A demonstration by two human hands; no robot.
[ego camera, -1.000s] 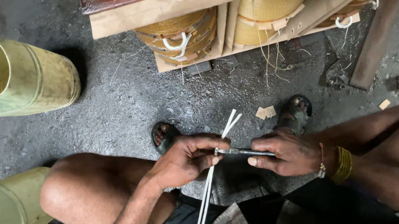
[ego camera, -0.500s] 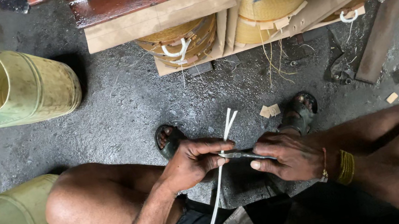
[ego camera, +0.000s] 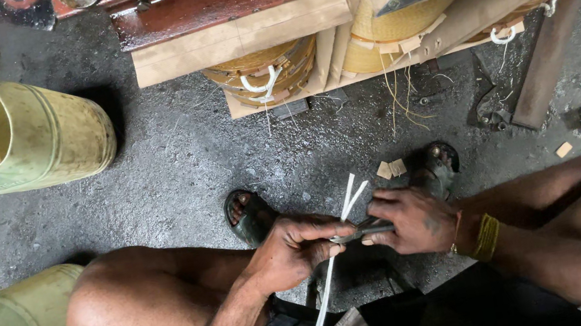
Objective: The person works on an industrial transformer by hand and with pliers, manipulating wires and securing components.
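Left hand (ego camera: 287, 255) clenched on white strip (ego camera: 328, 284) low between the knees, right hand (ego camera: 412, 221) grasping thin dark tool (ego camera: 360, 234) across it just beside the left fingertips: likely to slip and nick a finger, or skew the strip's split ends.

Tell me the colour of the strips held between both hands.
White; the strips show clearly in the head view, the only view.

packages: none | labels: none | signs: none | screens: none
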